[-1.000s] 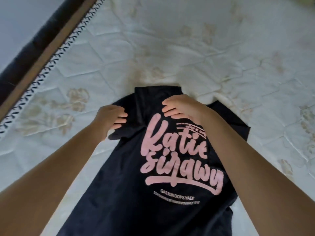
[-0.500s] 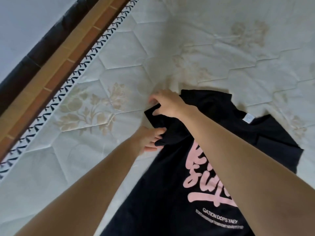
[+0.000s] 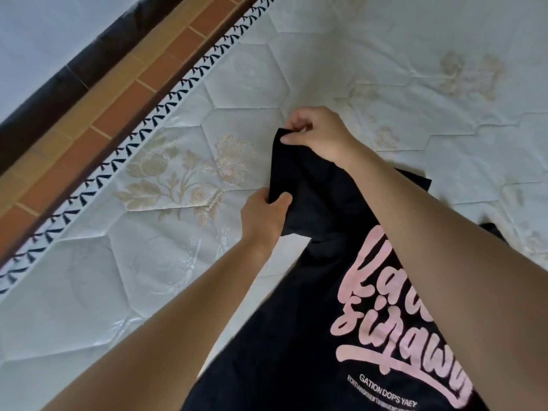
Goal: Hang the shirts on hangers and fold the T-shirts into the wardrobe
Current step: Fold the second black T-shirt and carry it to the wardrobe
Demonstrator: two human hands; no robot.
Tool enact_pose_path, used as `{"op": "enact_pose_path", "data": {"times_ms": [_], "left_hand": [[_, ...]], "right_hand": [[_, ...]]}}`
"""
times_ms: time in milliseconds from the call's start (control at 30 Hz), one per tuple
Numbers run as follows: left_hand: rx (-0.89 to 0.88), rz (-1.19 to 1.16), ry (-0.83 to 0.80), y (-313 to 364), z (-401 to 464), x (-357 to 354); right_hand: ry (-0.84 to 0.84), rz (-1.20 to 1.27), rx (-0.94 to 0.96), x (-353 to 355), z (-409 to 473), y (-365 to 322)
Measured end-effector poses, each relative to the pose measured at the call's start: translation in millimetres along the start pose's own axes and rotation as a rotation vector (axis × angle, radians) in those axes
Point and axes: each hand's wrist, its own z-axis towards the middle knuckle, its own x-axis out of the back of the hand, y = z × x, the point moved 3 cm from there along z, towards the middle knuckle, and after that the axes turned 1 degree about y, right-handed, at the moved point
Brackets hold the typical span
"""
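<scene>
A black T-shirt (image 3: 284,336) with large pink lettering lies on the white quilted mattress (image 3: 178,262), stretching from the bottom right toward the middle. Its left sleeve is pulled out to the left. My right hand (image 3: 317,134) pinches the sleeve's upper corner between thumb and fingers. My left hand (image 3: 264,215) grips the sleeve's lower edge, thumb on top of the cloth. My right forearm crosses over the print and hides the collar and part of the lettering.
The mattress edge with black patterned piping (image 3: 118,155) runs diagonally across the upper left. Beyond it lie an orange tiled floor strip (image 3: 98,114), a dark skirting (image 3: 59,84) and a pale wall (image 3: 44,31). Open mattress spreads to the upper right.
Both hands moved from the shirt's neck area to its left sleeve and took hold of it, drawing it outward. The view swung left, bringing the floor strip into sight.
</scene>
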Motion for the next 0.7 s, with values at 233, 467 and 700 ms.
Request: {"op": "enact_pose_path", "data": {"times_ms": [233,467,700], "left_hand": [[-0.005,0.009,-0.015,-22.9,14.8,28.9],[-0.003,0.149,-0.03,-30.0,13.6,31.2],[-0.247,0.099,0.171,-16.2,-15.7,17.8]], "right_hand": [[0.024,-0.179,-0.008,-23.2,13.6,-1.7],[-0.011,-0.115,-0.087,-45.6,23.3,2.7],[0.146,0.215,-0.254,-11.6,11.5,2.3]]}}
